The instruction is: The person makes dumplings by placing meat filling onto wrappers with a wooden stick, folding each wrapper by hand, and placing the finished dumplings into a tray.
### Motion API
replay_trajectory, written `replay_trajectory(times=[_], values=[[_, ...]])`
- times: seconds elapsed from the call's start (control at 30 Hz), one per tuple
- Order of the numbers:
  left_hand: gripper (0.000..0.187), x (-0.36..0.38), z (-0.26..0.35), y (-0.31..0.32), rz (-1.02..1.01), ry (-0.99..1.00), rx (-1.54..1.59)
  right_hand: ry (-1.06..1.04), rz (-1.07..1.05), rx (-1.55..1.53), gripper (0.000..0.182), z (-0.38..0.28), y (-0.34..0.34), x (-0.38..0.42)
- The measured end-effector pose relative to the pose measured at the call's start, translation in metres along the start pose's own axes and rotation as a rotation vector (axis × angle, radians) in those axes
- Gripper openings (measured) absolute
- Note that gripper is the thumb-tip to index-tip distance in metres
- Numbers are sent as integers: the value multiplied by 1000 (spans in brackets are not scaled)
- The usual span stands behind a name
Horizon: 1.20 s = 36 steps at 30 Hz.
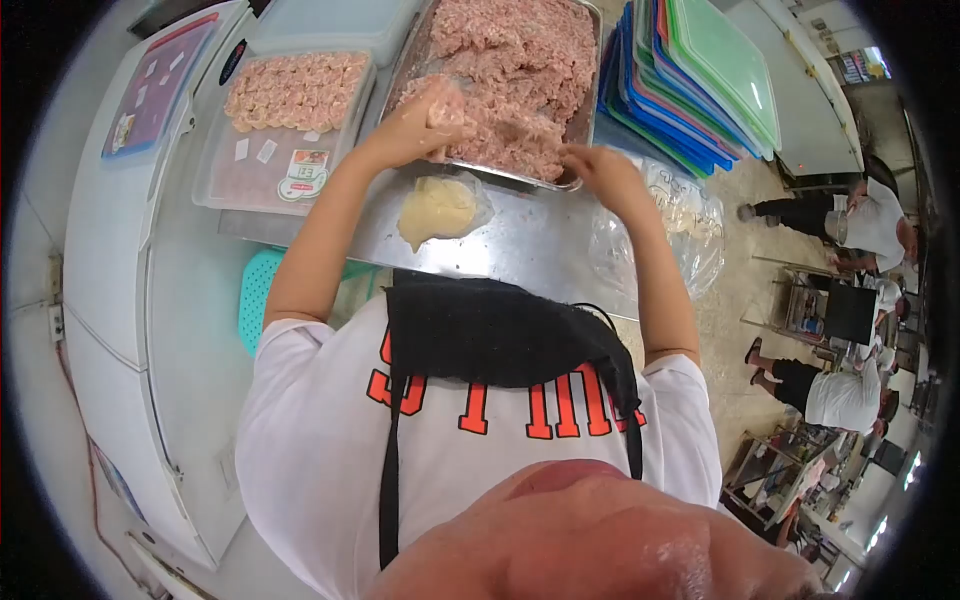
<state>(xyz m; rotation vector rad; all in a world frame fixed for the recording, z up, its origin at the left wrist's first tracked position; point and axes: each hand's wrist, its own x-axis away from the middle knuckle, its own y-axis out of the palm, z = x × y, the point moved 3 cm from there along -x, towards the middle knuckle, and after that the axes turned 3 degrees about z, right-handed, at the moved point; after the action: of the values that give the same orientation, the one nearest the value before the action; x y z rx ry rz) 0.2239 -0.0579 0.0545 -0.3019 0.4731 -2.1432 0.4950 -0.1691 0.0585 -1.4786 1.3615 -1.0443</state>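
Note:
My left hand (428, 128) is at the near left side of a metal tray (590, 60), its fingers curled around a lump of ground meat (446, 108). A large mass of pink ground meat (510, 45) fills much of the tray. My right hand (605, 178) is at the tray's near right corner, with its fingers bent together over the rim by the meat. What those fingers hold, if anything, is hidden. Between my forearms, a clear bag with a pale yellow mass (440, 208) lies on the metal table (385, 235).
To the left, rows of meat portions (295, 90) sit on a clear plastic container (225, 180). Stacked coloured lids (725, 70) stand to the right, above a clear plastic bag (690, 225) with pale contents. A turquoise basket (258, 290) is below left. Other people (840, 400) work farther right.

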Motion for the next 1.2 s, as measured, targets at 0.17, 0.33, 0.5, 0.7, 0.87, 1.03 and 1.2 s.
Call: replay_trajectory(times=[0.17, 0.33, 0.5, 0.7, 0.87, 1.03, 1.2], values=[[66, 2, 31, -5, 103, 514, -153, 28, 8, -576, 36, -28, -35, 13], [56, -12, 30, 3, 36, 357, -275, -96, -15, -536, 34, -33, -8, -4], [62, -39, -26, 14, 78, 436, -353, -89, 223, -98, 28, -58, -28, 4], [56, -36, -44, 20, 157, 220, -261, -8, 117, 174, 29, 1, 27, -24], [49, -12, 12, 3, -169, -51, 74, 78, 125, -281, 32, -1, -17, 4], [43, -18, 21, 4, 61, 384, -286, -108, 29, -501, 35, -40, -9, 4], [50, -19, 14, -1, 155, 293, -267, -179, 231, -293, 31, -58, -59, 11]])
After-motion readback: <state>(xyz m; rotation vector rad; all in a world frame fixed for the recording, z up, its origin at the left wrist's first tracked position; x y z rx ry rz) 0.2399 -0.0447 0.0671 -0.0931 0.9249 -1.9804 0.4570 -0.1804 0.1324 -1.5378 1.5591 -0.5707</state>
